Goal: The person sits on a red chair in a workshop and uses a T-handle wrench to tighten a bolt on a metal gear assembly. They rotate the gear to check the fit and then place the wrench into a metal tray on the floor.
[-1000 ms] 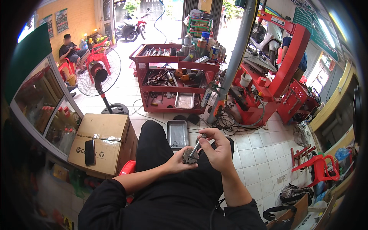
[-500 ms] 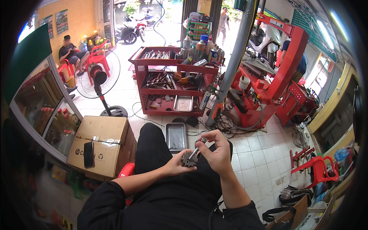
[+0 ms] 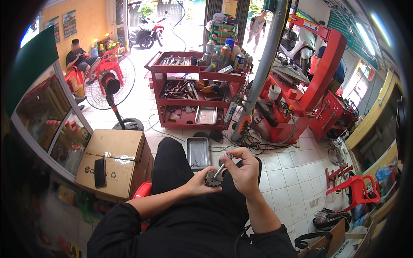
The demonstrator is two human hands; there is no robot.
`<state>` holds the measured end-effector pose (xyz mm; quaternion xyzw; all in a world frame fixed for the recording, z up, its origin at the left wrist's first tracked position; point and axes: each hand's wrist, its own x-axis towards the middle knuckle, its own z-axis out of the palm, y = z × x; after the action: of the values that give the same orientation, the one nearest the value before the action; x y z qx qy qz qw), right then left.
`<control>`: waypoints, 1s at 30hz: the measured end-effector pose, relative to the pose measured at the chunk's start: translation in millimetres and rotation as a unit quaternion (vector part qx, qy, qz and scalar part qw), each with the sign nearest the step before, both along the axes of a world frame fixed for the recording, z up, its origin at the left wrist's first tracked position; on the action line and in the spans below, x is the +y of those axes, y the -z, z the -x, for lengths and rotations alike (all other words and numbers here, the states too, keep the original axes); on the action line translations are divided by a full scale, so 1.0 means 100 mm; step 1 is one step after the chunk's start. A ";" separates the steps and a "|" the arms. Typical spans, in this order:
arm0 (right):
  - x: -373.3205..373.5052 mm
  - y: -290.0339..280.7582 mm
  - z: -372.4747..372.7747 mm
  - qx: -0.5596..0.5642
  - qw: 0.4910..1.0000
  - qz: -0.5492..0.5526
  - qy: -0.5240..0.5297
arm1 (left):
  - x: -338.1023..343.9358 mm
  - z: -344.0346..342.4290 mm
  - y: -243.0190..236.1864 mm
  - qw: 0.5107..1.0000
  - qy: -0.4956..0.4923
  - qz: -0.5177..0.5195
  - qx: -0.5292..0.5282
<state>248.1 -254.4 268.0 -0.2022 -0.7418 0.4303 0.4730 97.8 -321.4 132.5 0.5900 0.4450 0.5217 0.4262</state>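
Over my lap, my left hand (image 3: 199,182) is closed around a small dark toothed metal part (image 3: 212,179), like a sprocket or gear, with its face turned up. My right hand (image 3: 244,172) grips a silver metal rod-like tool (image 3: 220,170) near its upper end, which looks like a socket wrench. The tool slants down to the left, and its lower end meets the middle of the toothed part. A shallow metal tray (image 3: 198,150) lies on the floor just beyond my hands, with small bits in it that I cannot make out.
A red tool cart (image 3: 193,103) with tools and spray cans stands ahead. At left are a cardboard box (image 3: 114,148) bearing a phone (image 3: 100,173) and a standing fan (image 3: 109,86). A red motorbike lift (image 3: 318,81) and red plastic chair (image 3: 359,189) are at right. Hoses and cables cross the floor.
My hands and the toothed part have shifted only slightly; the tool still meets its middle. In the background, a person in the doorway has come a little nearer.
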 end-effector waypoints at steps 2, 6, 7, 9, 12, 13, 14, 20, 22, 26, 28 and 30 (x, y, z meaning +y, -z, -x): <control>0.00 0.03 0.00 0.006 1.000 -0.013 0.004 | 0.00 -0.01 -0.02 1.000 -0.002 -0.008 0.001; -0.01 -0.01 -0.02 0.018 1.000 -0.010 0.004 | -0.04 0.03 -0.08 0.999 0.029 -0.025 -0.013; 0.00 -0.02 -0.02 0.019 1.000 -0.016 0.001 | -0.04 0.05 -0.05 0.998 0.040 -0.027 -0.040; 0.01 -0.02 -0.03 0.023 0.999 -0.029 -0.005 | -0.04 0.07 0.01 0.994 0.061 -0.027 -0.092; 0.03 0.00 -0.03 0.005 0.999 -0.048 -0.004 | -0.03 0.08 0.02 0.990 0.074 -0.019 -0.120; 0.04 -0.01 -0.03 0.004 0.999 -0.051 -0.003 | -0.02 0.08 0.00 0.993 0.068 -0.014 -0.098; 0.03 -0.02 -0.03 0.002 0.998 -0.055 -0.003 | -0.03 0.07 -0.01 0.995 0.060 -0.009 -0.078; 0.09 -0.08 0.04 0.020 0.999 -0.038 0.018 | 0.04 0.07 -0.08 1.000 0.003 -0.017 -0.003; 0.14 -0.09 0.10 0.023 0.999 -0.030 0.018 | 0.06 0.06 -0.13 0.999 -0.026 0.021 -0.015; 0.20 -0.13 0.22 0.012 1.000 -0.020 0.012 | 0.18 0.05 -0.16 0.997 -0.076 -0.013 -0.009; 0.20 -0.17 0.27 0.034 0.999 -0.015 0.004 | 0.20 0.10 -0.16 0.998 -0.058 -0.003 -0.015; 0.25 -0.18 0.30 0.043 0.999 -0.013 0.006 | 0.16 0.16 -0.34 0.997 -0.059 -0.027 0.033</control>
<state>218.6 -229.2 286.0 -0.1815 -0.7253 0.4259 0.5094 82.3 -305.7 166.9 0.5908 0.4790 0.5379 0.3636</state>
